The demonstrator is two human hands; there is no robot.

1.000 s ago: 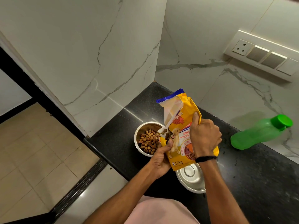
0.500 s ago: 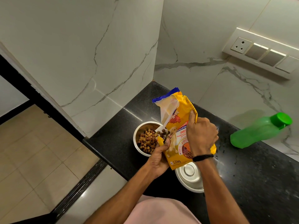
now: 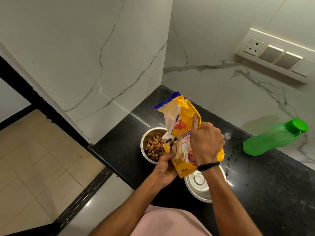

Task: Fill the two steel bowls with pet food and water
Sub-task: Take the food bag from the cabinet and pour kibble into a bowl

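Roughly halfway: kibble (image 3: 154,148) in one bowl (image 3: 142,144).
My left hand (image 3: 166,166) and right hand (image 3: 205,143) grip the bag (image 3: 184,116), fingers (image 3: 217,139) curled; second bowl (image 3: 196,188) looks empty, bottle (image 3: 272,138) capped.

Home kitchen — black granite counter (image 3: 272,193), marble walls (image 3: 85,57), switchboard (image 3: 276,55).

Free counter (image 3: 272,184) between yellow bag (image 3: 186,114) and green bottle (image 3: 271,140); walls (image 3: 213,74) close behind.
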